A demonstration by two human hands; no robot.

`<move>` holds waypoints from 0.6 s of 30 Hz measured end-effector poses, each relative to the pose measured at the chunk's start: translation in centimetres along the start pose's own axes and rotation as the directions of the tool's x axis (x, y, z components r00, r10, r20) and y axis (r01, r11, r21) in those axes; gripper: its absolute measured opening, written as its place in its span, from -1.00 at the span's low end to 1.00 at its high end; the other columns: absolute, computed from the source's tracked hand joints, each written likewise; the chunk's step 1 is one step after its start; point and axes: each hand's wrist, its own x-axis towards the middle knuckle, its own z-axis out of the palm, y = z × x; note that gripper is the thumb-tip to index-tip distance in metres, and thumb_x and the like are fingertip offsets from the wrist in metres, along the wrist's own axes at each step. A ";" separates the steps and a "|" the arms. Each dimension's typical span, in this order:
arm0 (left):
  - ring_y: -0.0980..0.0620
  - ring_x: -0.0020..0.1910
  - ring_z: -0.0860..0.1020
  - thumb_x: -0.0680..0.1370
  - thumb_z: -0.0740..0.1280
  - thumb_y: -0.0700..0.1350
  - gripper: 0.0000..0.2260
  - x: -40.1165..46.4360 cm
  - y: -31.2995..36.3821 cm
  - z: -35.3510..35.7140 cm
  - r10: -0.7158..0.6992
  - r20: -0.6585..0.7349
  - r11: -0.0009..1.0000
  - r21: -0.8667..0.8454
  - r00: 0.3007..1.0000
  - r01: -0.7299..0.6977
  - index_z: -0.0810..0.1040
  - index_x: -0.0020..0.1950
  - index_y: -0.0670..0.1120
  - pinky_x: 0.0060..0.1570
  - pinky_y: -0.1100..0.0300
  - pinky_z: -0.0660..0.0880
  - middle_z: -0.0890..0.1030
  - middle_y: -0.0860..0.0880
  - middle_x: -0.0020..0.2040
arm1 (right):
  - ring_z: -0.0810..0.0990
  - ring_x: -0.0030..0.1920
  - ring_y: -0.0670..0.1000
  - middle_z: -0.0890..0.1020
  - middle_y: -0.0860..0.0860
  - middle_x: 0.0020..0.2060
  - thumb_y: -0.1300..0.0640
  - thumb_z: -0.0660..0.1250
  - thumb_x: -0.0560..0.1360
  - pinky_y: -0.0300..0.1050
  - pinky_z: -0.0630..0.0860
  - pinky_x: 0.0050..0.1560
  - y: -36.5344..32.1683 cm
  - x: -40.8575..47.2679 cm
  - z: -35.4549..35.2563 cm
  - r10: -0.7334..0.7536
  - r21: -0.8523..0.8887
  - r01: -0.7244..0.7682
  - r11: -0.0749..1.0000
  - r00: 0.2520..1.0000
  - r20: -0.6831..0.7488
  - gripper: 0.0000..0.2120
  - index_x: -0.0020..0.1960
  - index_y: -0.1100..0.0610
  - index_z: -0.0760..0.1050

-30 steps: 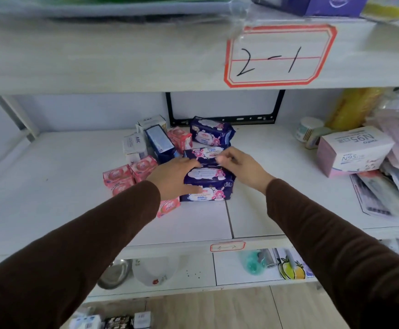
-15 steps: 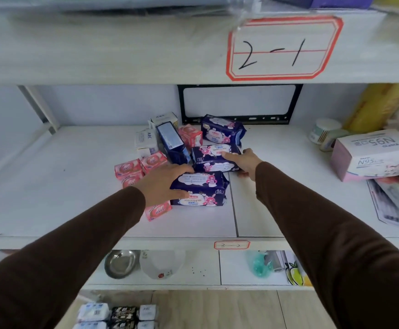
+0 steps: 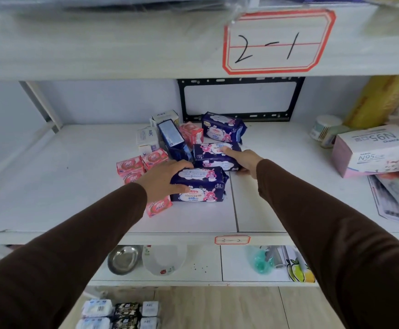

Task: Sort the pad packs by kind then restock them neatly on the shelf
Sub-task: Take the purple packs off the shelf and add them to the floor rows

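Note:
Pad packs lie in a loose cluster on the white middle shelf (image 3: 63, 176). My left hand (image 3: 164, 180) grips the nearest dark purple pack (image 3: 202, 186) at its left end. My right hand (image 3: 246, 160) grips the second purple pack (image 3: 211, 154) just behind it, fingers over its right end. A third purple pack (image 3: 222, 127) sits at the back. Small pink packs (image 3: 132, 166) lie to the left, one (image 3: 159, 206) partly under my left wrist, another (image 3: 191, 135) further back. A dark blue box (image 3: 172, 140) leans among white boxes (image 3: 147, 138).
An N95 mask box (image 3: 374, 150) and small round tubs (image 3: 324, 129) stand at the shelf's right, with flat plastic-wrapped packets (image 3: 393, 198) in front. A black metal bracket (image 3: 238, 98) hangs on the back wall. The lower shelf holds a steel bowl (image 3: 122, 258). More packs (image 3: 120, 313) lie below.
The view has shifted a little. My right hand has settled further over the second purple pack's right end. My left hand stays on the nearest pack.

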 end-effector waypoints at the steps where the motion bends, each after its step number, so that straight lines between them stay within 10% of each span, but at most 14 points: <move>1: 0.00 0.27 0.49 0.58 0.39 -0.01 -0.52 0.0 0.0 0.0 -0.002 0.000 1.000 -0.006 1.000 0.002 0.32 0.45 0.11 0.29 0.03 0.50 0.47 0.01 0.36 | 0.64 0.08 0.11 0.66 0.08 0.09 -0.36 0.48 0.30 0.06 0.59 0.20 0.0 0.0 0.4 0.009 -0.005 -0.009 1.000 1.000 0.008 -0.26 0.23 0.15 0.49; 8: 0.01 0.34 0.44 0.55 0.44 -0.05 -0.44 -0.2 -0.8 0.3 -0.028 0.011 0.998 -0.057 1.000 0.029 0.28 0.47 0.17 0.31 0.02 0.49 0.41 0.05 0.41 | 0.63 -0.13 0.01 0.65 0.11 0.09 -0.07 0.53 0.43 -0.18 0.56 -0.28 -0.9 0.1 1.1 0.065 0.130 -0.062 0.990 0.998 -0.017 -0.43 0.29 0.19 0.44; 18: 0.02 0.37 0.41 0.57 0.41 -0.07 -0.41 -0.3 -0.7 0.6 -0.019 -0.010 0.999 -0.044 1.000 0.018 0.22 0.52 0.18 0.31 0.07 0.48 0.37 0.03 0.44 | 0.65 -0.18 -0.01 0.65 0.03 -0.07 0.00 0.45 0.51 -0.11 0.63 -0.14 -1.5 -0.3 0.2 -0.030 0.197 0.036 0.980 0.999 -0.033 -0.55 0.29 0.13 0.38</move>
